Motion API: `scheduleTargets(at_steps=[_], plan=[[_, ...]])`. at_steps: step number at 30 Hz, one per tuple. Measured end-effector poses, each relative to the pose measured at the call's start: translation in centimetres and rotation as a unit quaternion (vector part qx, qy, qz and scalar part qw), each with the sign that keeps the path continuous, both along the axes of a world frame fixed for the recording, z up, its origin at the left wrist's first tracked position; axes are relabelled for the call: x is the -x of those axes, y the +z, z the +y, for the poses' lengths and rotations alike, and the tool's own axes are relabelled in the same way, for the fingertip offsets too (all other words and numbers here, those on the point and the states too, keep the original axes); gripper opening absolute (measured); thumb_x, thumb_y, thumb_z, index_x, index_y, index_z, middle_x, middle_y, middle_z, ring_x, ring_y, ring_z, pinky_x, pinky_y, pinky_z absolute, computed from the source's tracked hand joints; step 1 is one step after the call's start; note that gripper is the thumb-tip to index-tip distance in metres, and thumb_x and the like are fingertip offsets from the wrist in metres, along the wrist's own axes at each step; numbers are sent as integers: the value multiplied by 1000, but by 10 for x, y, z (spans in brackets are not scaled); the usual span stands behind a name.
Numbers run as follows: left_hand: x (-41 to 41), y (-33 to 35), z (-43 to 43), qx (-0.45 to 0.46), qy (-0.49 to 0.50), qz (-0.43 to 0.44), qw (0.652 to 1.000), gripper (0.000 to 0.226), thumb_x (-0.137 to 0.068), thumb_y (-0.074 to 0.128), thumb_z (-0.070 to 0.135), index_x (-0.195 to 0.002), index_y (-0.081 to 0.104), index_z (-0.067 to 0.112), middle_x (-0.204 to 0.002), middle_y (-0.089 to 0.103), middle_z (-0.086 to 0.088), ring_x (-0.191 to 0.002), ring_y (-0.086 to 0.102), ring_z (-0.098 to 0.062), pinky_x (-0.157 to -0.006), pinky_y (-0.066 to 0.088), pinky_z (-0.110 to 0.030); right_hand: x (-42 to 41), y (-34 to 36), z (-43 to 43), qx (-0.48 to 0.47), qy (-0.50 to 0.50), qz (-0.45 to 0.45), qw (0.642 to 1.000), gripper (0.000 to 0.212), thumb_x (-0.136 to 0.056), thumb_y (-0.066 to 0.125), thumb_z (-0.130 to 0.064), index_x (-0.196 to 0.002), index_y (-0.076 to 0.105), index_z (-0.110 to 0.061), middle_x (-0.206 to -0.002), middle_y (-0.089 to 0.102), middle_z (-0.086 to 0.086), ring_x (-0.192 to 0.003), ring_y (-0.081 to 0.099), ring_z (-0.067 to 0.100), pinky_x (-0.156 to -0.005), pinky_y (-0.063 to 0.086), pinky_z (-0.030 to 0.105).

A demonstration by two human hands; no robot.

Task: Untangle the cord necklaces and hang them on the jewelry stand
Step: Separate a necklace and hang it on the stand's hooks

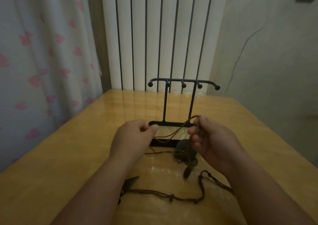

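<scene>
Jewelry stand (165, 102), black metal, upright at centre frame on wooden table (68, 155); top bar set with knob-tipped hooks. Left hand (132, 138), centre-left, just in front of the stand's base: fingers curled, thumb pressed to forefinger, pinching light brown cord (173, 133). Right hand (215, 138), centre-right: fingertips gripping the same cord at a higher point, strands sagging between the two hands across the base. Dark round pendant (185, 149) hanging just below the right fingers, with smaller dangling pieces beneath it — detail blurred. Dark knotted cord (172, 197), lower centre, lying loose on the table between the forearms, apart from the held one; leaf-shaped pendant (132, 180) at its left end. Upper centre: white ribbed radiator (154, 35). Upper left: curtain (43, 52) with pink hearts.
</scene>
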State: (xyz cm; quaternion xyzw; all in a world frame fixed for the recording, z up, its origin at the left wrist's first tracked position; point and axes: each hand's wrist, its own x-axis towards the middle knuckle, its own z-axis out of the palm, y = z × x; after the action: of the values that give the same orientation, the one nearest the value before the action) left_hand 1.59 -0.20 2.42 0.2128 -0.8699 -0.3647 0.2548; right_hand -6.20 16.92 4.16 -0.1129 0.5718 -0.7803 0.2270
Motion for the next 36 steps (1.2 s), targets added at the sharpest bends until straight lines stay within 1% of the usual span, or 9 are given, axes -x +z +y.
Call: scheduleTargets(at_steps=[2,5,9,14,16,18,23,31,36], plan=[[0,3,7,-94,-133,5,987,18,-93,59,19,-82,68,29,-79,66,10,-77,61,-4,-62,40,-20,0,0,-1,32,4,-16,999,25,-103,43,-28,-97,59,-10,-68,65,7,-56,54,12,-48,48,21],[2,-2,13,-103,-266,-103,953,45,-88,54,-1,-111,67,35,-104,65,16,-100,58,0,-85,50,-25,0,-1,-3,60,3,-26,998,24,-103,44,-28,-97,59,-10,-69,65,7,-56,56,13,-47,49,21],[6,-9,22,-79,-293,-150,941,30,-89,65,19,-110,66,40,-95,61,19,-91,57,-1,-83,50,-26,1,-3,-6,71,1,-27,997,24,-102,44,-27,-95,59,-10,-69,66,8,-56,57,13,-48,50,21],[10,-17,17,-108,-261,-96,955,20,-93,62,19,-92,73,36,-93,72,11,-86,68,-4,-84,57,-33,3,-4,-5,53,-3,-2,999,30,-103,43,-31,-101,62,-8,-84,73,9,-67,65,17,-61,56,28],[12,-16,14,-198,-248,-41,947,22,-92,63,10,-93,73,29,-89,74,4,-82,71,-9,-76,59,-31,7,-8,-4,-169,-55,140,974,35,-104,39,-39,-99,64,-16,-93,74,0,-79,69,18,-75,59,36],[12,-14,11,-269,-221,2,937,18,-90,63,5,-95,72,21,-86,74,-2,-77,71,-14,-71,57,-28,8,-12,-4,-345,-102,265,894,33,-103,37,-44,-93,63,-25,-90,70,-6,-80,68,16,-75,56,37],[15,-16,8,-338,-190,53,920,15,-91,61,0,-94,70,12,-84,75,-6,-75,71,-17,-72,57,-32,1,-11,-12,-293,-62,212,930,32,-100,45,-38,-89,69,-20,-80,72,-2,-78,66,24,-71,53,38],[17,-16,5,-434,-165,89,881,13,-92,57,-2,-94,67,7,-76,71,-6,-66,67,-14,-62,54,-28,-6,-16,-16,-320,33,198,926,22,-78,79,-29,-94,66,-20,-86,73,2,-68,63,10,-58,49,24],[21,-13,2,-527,-90,109,838,9,-93,57,8,-96,65,8,-74,68,-7,-53,54,-10,-46,42,-23,-3,-9,-12,-294,70,160,940,3,-83,69,-12,-84,72,-12,-77,65,9,-69,56,19,-64,47,32]])
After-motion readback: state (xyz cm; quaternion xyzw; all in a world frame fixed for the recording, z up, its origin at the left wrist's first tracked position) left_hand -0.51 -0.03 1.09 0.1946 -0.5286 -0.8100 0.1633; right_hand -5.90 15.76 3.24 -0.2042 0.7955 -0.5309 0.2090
